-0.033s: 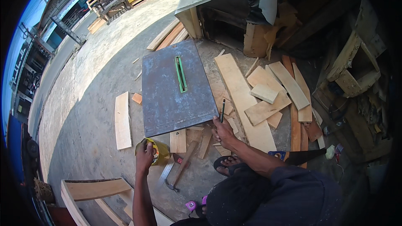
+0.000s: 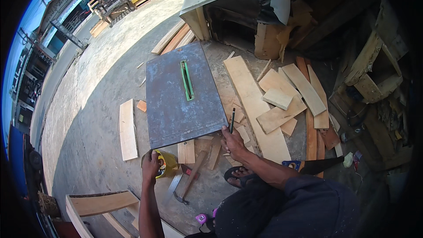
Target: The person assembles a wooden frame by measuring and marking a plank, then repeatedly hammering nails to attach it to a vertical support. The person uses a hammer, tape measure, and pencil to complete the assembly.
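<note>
A dark, worn metal tabletop (image 2: 176, 105) with a green-edged slot (image 2: 187, 80) stands in front of me. My right hand (image 2: 234, 144) is closed around a dark pencil (image 2: 232, 121) that points upward, and its thumb touches the tabletop's near right corner. Just below the near left corner, my left hand (image 2: 151, 165) has its fingers curled at the rim of a yellow bucket (image 2: 171, 167). The hand covers part of the bucket, and the tabletop hides its far side. On the ground close by lie a claw hammer (image 2: 194, 174) and a square (image 2: 174, 185).
Several boards and offcuts, including a long plank (image 2: 255, 105), lie to the right. A handsaw (image 2: 319, 165) rests by my right forearm. A wooden frame (image 2: 103, 205) is at lower left, a purple tape measure (image 2: 201, 218) near my feet. An old upholstered frame (image 2: 233, 13) stands behind.
The view has shifted slightly, and the tabletop sits a little lower and further left in it. The yellow bucket looks slightly lower. Both hands keep their grips.
</note>
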`<state>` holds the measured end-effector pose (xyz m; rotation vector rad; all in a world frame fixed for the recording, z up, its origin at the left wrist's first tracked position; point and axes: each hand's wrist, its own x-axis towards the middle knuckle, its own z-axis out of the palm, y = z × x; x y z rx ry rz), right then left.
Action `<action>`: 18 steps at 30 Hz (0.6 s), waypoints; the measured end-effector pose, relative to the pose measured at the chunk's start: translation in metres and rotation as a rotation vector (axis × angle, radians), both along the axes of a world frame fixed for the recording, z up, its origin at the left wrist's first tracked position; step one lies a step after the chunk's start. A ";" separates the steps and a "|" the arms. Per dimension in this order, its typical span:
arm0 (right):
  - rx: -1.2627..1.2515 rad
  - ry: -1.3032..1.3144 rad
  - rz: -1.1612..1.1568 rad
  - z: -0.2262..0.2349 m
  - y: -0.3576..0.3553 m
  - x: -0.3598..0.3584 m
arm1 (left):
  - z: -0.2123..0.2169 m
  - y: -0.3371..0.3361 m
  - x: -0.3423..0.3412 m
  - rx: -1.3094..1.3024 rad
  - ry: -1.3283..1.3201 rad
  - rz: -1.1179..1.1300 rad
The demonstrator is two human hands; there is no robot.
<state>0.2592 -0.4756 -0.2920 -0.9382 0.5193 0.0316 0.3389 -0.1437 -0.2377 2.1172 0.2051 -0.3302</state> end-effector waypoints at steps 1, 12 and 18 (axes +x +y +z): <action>-0.062 0.008 0.005 -0.006 0.002 0.005 | -0.012 -0.003 0.014 -0.092 0.088 0.099; -0.386 -0.103 -0.080 -0.023 -0.141 0.126 | -0.041 -0.130 0.038 -0.470 0.092 0.384; -0.849 0.041 -0.036 -0.019 -0.216 0.111 | -0.034 -0.171 0.050 -0.527 0.149 0.416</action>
